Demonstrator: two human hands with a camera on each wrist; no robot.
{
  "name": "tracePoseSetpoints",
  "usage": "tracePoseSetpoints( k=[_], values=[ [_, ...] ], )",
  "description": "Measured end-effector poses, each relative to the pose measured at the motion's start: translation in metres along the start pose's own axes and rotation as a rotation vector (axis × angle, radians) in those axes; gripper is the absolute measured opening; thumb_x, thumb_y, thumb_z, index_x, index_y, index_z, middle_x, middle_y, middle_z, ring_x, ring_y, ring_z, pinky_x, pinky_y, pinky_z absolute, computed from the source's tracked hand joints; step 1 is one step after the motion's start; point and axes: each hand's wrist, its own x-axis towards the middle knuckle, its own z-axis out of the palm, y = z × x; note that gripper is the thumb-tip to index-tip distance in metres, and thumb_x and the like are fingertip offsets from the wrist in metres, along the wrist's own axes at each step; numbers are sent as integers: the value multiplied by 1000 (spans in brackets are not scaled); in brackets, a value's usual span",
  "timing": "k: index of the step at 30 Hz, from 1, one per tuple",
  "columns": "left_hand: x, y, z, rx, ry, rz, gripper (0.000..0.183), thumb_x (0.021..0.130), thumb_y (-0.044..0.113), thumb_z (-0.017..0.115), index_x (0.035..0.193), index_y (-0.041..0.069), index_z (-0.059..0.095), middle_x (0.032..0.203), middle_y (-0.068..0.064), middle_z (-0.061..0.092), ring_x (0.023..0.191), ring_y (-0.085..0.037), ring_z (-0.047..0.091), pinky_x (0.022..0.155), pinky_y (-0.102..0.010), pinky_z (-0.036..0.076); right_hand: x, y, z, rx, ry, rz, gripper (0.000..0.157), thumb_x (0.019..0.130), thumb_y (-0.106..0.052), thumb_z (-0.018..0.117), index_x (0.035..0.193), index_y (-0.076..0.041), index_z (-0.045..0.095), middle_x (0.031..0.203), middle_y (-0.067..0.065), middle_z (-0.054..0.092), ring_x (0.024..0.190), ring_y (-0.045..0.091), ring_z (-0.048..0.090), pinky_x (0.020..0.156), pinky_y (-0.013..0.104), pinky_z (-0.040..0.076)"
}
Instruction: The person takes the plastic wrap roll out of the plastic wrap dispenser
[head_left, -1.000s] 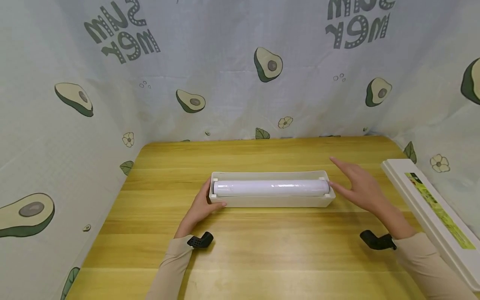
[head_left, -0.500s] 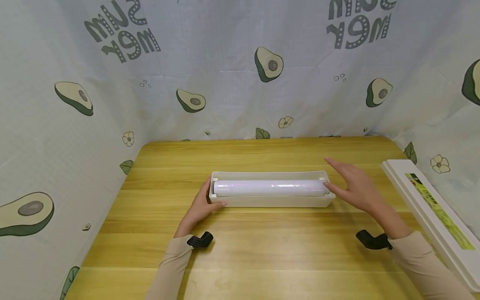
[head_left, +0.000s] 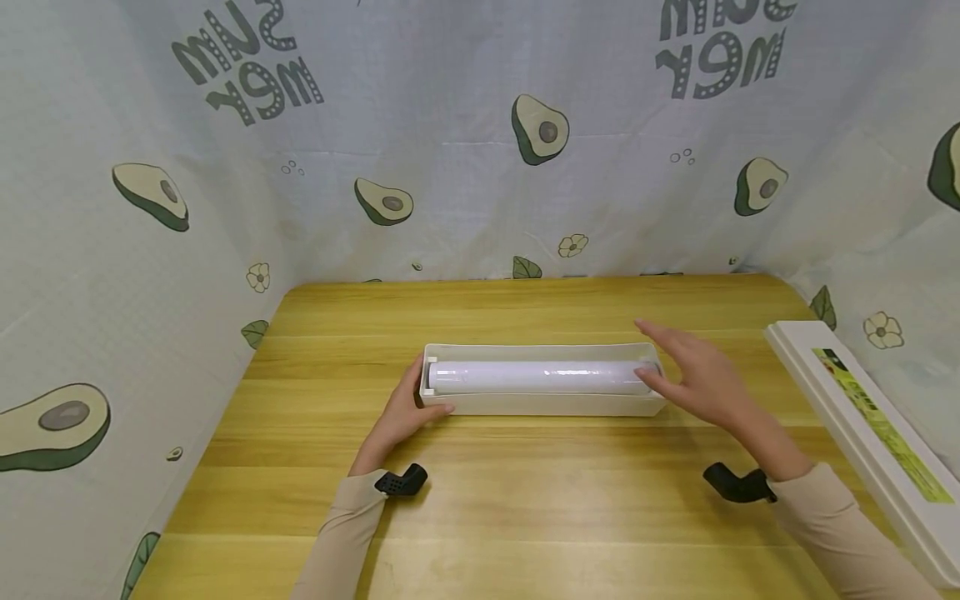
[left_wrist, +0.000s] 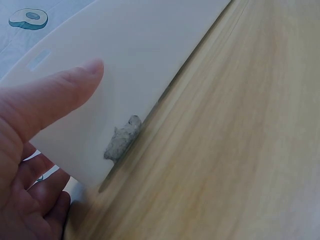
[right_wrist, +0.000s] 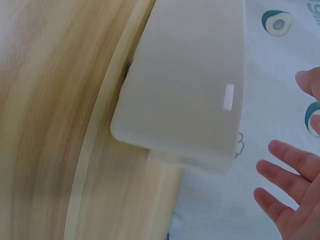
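A long white plastic wrap dispenser box (head_left: 555, 405) lies lidless across the table, with a glossy white roll of wrap (head_left: 536, 377) inside it. My left hand (head_left: 396, 419) holds the box's left end. In the left wrist view its thumb (left_wrist: 75, 90) lies on the long outer wall, and the other fingers curl around the end. Over the box's right end hovers my right hand (head_left: 701, 379), fingers spread, overlapping the roll's right tip in the head view. The right wrist view shows its fingers (right_wrist: 287, 180) apart from the box wall (right_wrist: 185, 85).
The box's long white lid (head_left: 862, 425), with a green and yellow label, lies slanted along the table's right edge. Curtains (head_left: 450, 108) printed with avocados hang behind and on both sides of the wooden table (head_left: 540, 500).
My right hand has moved left, from beside the box's right end to over it. My left hand, the box, the roll and the lid have stayed put.
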Motion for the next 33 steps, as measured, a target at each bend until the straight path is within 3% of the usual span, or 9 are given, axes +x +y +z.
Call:
tracePoseSetpoints(
  k=[7, 13, 16, 33],
  values=[
    [-6, 19, 0, -23, -8, -26, 97, 77, 4, 75, 151, 7, 13, 148, -20, 33, 135, -35, 33, 114, -50, 23, 2, -8, 5, 12, -9, -46, 74, 79, -20, 73, 144, -14, 38, 128, 19, 59, 112, 38, 56, 88, 56, 46],
    [-1, 2, 2, -11, 6, -50, 99, 76, 8, 77, 152, 16, 14, 149, -14, 33, 137, -30, 32, 116, -46, 22, 3, -11, 11, 25, -15, -55, 71, 80, -22, 72, 143, -15, 39, 127, 16, 59, 112, 36, 57, 86, 55, 48],
    [0, -2, 2, 2, 14, -30, 99, 75, 10, 78, 151, 17, 15, 148, -13, 35, 136, -29, 34, 116, -46, 23, 3, -13, 13, 34, -15, -63, 70, 81, -23, 71, 143, -15, 40, 128, 15, 59, 112, 35, 57, 86, 55, 48],
    [0, -3, 1, -10, 11, 4, 98, 76, 10, 77, 151, 16, 15, 146, -14, 37, 134, -30, 36, 113, -47, 27, 13, -17, 24, 75, -127, -84, 63, 86, -27, 66, 142, -15, 41, 127, 13, 61, 112, 33, 58, 89, 54, 47]
  ],
)
